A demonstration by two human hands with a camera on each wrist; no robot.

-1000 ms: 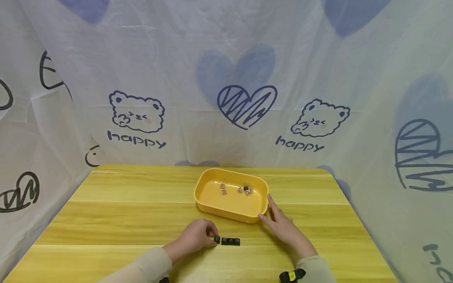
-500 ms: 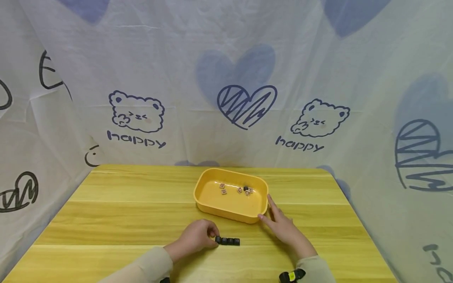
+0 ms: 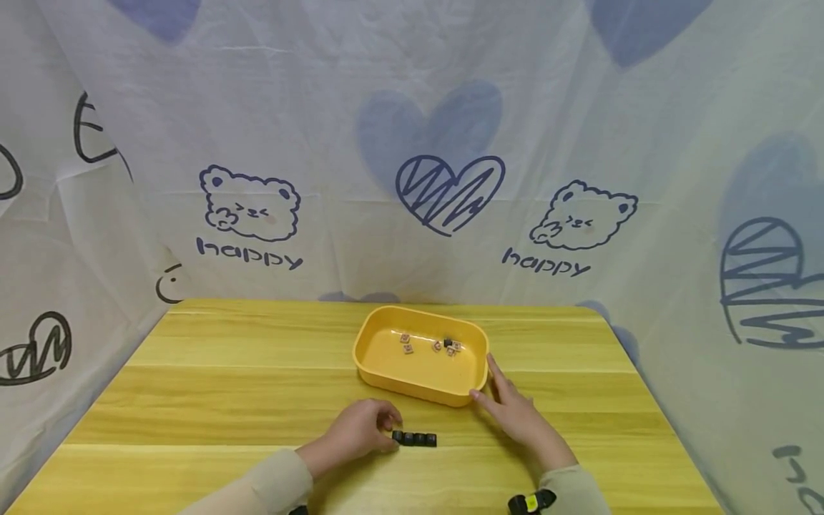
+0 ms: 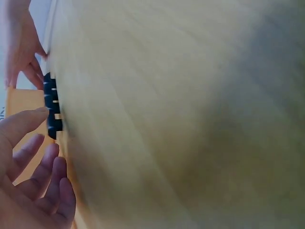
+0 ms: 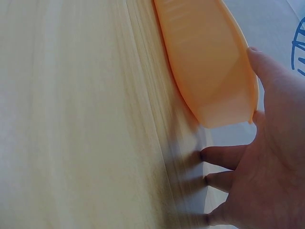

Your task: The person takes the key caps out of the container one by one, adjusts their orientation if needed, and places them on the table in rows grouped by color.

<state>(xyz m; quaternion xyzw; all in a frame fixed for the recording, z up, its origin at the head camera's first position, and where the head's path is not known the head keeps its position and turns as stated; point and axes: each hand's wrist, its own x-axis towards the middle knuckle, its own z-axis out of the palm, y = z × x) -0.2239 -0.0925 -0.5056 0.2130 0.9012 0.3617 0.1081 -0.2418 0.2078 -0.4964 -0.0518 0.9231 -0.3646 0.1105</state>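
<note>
Fingers of the left hand (image 3: 355, 431) curl loosely, tips touching the row of black square keycaps (image 3: 415, 439); right hand (image 3: 515, 411) fingers spread straight against the yellow plastic tray (image 3: 417, 382) beyond that row

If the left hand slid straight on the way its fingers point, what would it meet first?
Most likely the row of black blocks: the left hand points along the table with its fingertips at the row's near end. Whether they already touch is unclear.

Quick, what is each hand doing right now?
Left hand: fingers loosely curled, fingertips at the end of the row of black keycaps, not gripping.
Right hand: open, fingers straight against the yellow tray.
</note>
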